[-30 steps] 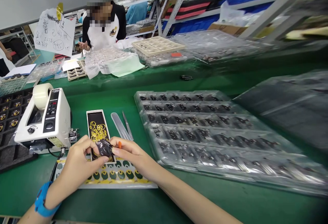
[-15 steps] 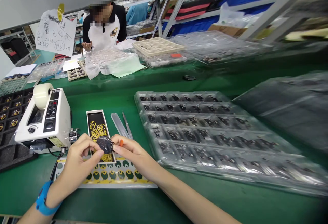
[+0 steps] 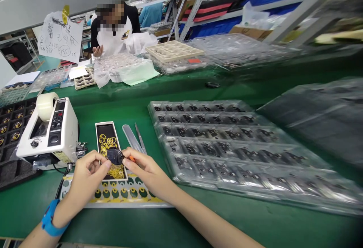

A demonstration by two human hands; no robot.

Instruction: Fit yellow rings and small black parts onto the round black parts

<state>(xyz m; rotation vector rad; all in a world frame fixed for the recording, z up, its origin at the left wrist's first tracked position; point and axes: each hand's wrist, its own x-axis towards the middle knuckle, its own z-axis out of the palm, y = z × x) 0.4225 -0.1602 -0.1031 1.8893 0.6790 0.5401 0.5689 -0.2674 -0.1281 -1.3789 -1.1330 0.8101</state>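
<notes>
A small dark, rounded part (image 3: 115,156) with a glossy face is held up between my two hands. My left hand (image 3: 90,170) pinches its left edge between thumb and fingers; a blue band circles that wrist. At the part's right edge my right hand (image 3: 141,166) pinches too, with a small orange piece (image 3: 132,158) at its fingertips; what the orange piece belongs to I cannot make out. Just beneath is a white-rimmed box (image 3: 98,130) with yellow ring-shaped pieces (image 3: 107,142). A sheet of yellow and dark green stickers (image 3: 133,195) lies under the hands.
A tape dispenser (image 3: 64,127) stands at left, beside a black tray (image 3: 17,157). Tweezers (image 3: 140,138) and a clear strip (image 3: 131,136) lie right of the box. A large clear tray (image 3: 170,157) of dark parts fills the right. A co-worker (image 3: 113,36) sits opposite.
The dark part has shifted slightly left and up with both hands and tilted a little. The orange piece now sits lower and more slanted. The co-worker opposite has lifted some white sheet.
</notes>
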